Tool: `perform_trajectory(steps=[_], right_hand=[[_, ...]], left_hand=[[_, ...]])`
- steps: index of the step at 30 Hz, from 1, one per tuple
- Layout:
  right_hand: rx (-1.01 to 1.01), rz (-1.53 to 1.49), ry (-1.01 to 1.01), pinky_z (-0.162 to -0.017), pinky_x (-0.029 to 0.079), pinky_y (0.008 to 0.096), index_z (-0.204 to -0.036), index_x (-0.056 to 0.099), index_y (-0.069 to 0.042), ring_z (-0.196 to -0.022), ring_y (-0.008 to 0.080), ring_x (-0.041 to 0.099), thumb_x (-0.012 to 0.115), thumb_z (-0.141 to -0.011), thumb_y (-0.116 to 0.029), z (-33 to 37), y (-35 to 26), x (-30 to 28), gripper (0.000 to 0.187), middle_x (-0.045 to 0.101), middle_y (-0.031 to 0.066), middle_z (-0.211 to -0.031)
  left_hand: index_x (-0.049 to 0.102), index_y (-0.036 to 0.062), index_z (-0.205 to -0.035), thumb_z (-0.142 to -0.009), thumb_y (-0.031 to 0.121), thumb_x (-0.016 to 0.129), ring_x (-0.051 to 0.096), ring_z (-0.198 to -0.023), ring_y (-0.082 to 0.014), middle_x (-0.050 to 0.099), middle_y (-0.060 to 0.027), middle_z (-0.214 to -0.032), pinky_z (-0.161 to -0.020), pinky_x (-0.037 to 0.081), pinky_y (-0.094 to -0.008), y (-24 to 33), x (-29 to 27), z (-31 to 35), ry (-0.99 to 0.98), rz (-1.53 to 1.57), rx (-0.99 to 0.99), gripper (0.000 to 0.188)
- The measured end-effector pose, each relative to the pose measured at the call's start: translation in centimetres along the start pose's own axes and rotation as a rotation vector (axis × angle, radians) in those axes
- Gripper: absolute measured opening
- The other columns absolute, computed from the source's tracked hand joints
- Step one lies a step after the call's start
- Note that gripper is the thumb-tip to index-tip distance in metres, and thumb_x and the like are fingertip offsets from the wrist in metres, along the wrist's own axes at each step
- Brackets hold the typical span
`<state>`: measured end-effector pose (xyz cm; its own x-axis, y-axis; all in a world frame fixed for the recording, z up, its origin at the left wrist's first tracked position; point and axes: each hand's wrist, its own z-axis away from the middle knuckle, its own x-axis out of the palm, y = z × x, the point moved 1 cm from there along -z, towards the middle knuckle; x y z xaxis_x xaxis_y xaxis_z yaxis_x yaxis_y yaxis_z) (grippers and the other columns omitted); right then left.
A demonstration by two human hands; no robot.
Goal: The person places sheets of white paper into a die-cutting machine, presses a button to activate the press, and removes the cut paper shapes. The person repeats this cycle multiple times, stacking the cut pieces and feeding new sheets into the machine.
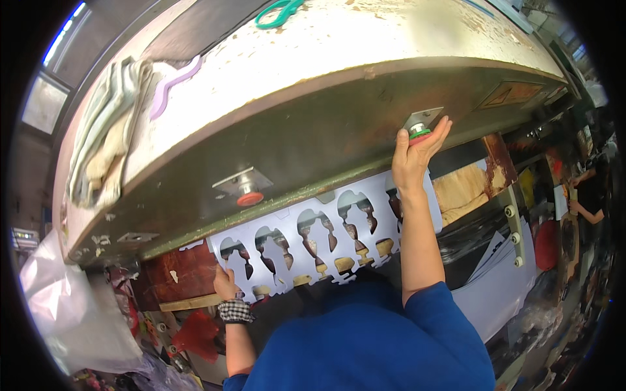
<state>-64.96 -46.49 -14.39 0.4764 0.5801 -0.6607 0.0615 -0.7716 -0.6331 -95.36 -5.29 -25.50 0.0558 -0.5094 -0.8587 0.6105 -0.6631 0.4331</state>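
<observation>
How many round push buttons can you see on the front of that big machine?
2: a red button left of centre, and a green button further right under the right hand. Others may be hidden.

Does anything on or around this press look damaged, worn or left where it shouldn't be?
The press head is worn: its cream paint is chipped, with rusty patches. Green-handled scissors, a purple cut-out piece and folded cloths lie loose on top. The right hand presses the green button; the left hand steadies the punched white sheet.
</observation>
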Motion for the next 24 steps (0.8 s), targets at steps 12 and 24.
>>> perform_trajectory(steps=[12,24], right_hand=[[0.601,0.298,-0.269,-0.072,0.052,0.044,-0.1,0.069,-0.008,-0.077,0.0367,0.065,0.063,-0.08,-0.043,8.0,9.4,-9.4,0.04,0.065,0.023,-0.08],[0.427,0.003,-0.068,-0.067,0.049,0.0454,-0.094,0.063,-0.003,-0.077,0.039,0.063,0.063,-0.084,-0.027,14.1,12.1,-16.1,0.026,0.064,0.0209,-0.078]], left_hand=[[0.056,-0.0023,-0.108,-0.09,0.005,0.049,0.06,-0.084,-0.0193,0.064,-0.0118,-0.096,-0.077,0.049,-0.0315,-0.2,0.2,-1.0,-0.057,0.231,0.043,0.02],[0.056,-0.0028,-0.106,-0.091,0.005,0.048,0.058,-0.08,-0.0196,0.063,-0.0108,-0.093,-0.074,0.048,-0.0316,4.2,1.3,6.2,0.134,-0.018,0.185,0.018]])
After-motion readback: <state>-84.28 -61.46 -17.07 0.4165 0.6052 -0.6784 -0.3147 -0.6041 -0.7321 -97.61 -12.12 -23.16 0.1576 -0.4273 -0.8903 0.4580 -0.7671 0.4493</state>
